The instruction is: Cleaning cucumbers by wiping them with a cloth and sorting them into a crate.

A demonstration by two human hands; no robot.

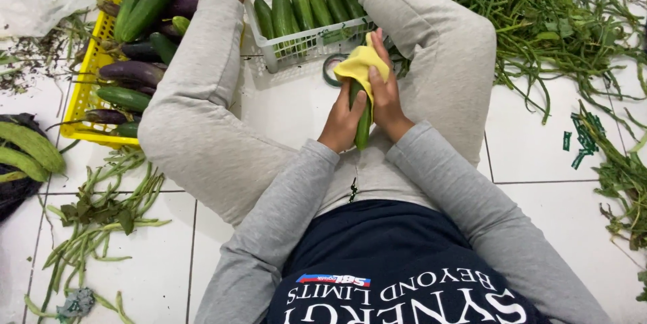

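The left hand (342,124) is wrapped around the lower part of a long dark green cucumber (363,128), held upright between the knees of the person sitting on the white tiled floor (539,155). The right hand (386,91) presses a soft yellow cloth (359,64) against the cucumber's upper end. Just beyond stands a white plastic basket (296,51) of cucumbers, beside a yellow plastic crate (87,81) of cucumbers and purple aubergines.

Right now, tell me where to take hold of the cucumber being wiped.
Probably the bare lower end of the cucumber, from below, nearest the body. It stands almost upright between the left hand and right hand, and the yellow cloth covers its top.
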